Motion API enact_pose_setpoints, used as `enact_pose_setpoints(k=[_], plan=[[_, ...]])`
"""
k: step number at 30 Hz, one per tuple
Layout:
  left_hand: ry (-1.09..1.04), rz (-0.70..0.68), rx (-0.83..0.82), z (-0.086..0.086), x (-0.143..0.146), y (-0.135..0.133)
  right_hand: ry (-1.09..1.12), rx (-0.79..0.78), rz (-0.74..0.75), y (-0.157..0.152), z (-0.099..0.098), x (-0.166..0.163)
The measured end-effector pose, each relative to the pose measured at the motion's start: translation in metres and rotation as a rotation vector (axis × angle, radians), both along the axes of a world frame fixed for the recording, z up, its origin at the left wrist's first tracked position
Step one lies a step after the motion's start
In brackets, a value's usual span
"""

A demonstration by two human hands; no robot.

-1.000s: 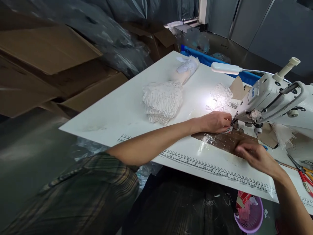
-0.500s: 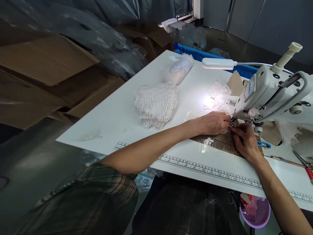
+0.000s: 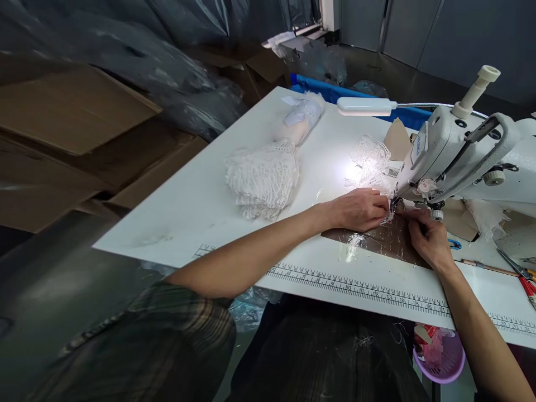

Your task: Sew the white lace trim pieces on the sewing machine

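My left hand [image 3: 360,210] lies curled beside the needle of the white sewing machine [image 3: 433,148], its fingers closed on the near end of a piece of white lace [image 3: 369,152]. That lace spreads out behind the hand under bright light. To the right of the needle is my right hand [image 3: 430,239], thumb and forefinger drawn together close to the presser foot. Whatever lies between those fingertips is too small to make out. Beneath both hands is a shiny brown sheet [image 3: 372,245] on the white table [image 3: 188,206].
A stack of white lace pieces [image 3: 263,180] and a tied bundle [image 3: 305,115] lie left of the machine. A lamp [image 3: 364,106] hangs over the lace. Scissors [image 3: 513,262] and a blue clip [image 3: 454,244] are at right. Below the table edge sits a purple basket [image 3: 443,365].
My right hand has shifted slightly right, away from the needle and my left hand. The left hand keeps its place by the needle. The whole view has moved a little.
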State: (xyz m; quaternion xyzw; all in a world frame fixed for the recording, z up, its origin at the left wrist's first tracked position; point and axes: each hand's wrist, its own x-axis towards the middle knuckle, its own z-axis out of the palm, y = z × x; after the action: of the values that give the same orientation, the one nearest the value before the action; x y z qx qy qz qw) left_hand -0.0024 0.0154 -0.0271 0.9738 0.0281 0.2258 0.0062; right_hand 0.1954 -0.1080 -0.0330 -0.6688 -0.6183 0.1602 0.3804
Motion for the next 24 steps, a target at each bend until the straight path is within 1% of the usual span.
enact_pose_setpoints(k=[8, 15, 19, 24], plan=[[0.056, 0.028, 0.028, 0.0021, 0.0009, -0.0009, -0.162, 0.093, 0.085, -0.0008, -0.0001, -0.0015], [0.089, 0.031, 0.126, 0.0017, 0.0028, -0.0029, -0.391, 0.130, 0.254, -0.0020, 0.0001, 0.0005], [0.118, 0.053, 0.136, 0.0037, 0.0020, -0.0076, -0.482, 0.120, 0.266, -0.0038, -0.0015, 0.0004], [0.140, 0.059, 0.102, 0.0084, -0.0011, -0.0089, -0.555, 0.113, 0.273, -0.0068, 0.0012, -0.0035]])
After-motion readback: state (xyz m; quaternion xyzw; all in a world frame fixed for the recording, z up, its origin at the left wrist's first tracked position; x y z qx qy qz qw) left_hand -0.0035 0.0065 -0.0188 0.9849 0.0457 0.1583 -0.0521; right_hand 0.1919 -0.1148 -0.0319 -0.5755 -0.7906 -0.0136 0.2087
